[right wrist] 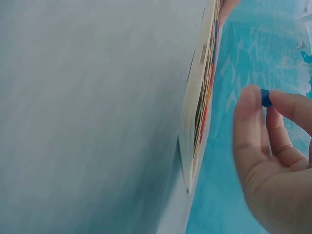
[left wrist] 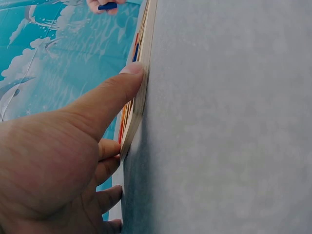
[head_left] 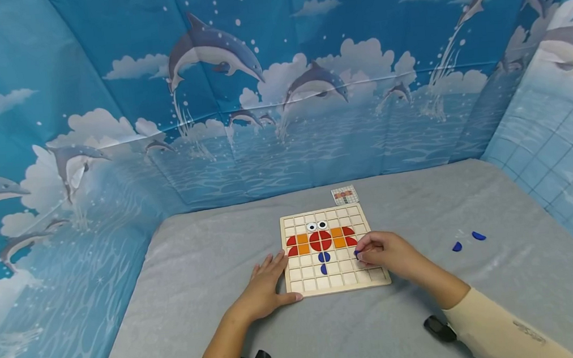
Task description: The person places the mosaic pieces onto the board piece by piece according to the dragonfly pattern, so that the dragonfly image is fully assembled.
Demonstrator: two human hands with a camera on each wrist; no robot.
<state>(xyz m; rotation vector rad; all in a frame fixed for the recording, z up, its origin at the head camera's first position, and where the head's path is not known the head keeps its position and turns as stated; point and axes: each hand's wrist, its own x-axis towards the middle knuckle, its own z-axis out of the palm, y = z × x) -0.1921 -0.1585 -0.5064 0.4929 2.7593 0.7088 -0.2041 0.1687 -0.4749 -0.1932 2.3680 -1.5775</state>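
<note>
A square wooden grid board (head_left: 336,280) lies on the grey cloth. My left hand (head_left: 263,292) rests at its near left corner, thumb along the near edge and fingers by the left side, spread fairly straight. Between thumb and fingertips, my right hand (head_left: 389,253) pinches a small blue puzzle piece (right wrist: 265,98); the fingers partly cover its shape. In the head view that hand is over the board's right side. On the grid sit red curved pieces (head_left: 320,241), orange squares (head_left: 303,244), two eye pieces (head_left: 322,225) and blue curved pieces (head_left: 323,257) below the red circle.
Two loose blue half-round pieces, a nearer one (head_left: 457,247) and a farther one (head_left: 478,235), lie on the grey cloth (head_left: 422,207) to the right. A small picture card (head_left: 344,195) lies just behind the board. A dolphin-print curtain (head_left: 271,118) rises around the back and sides.
</note>
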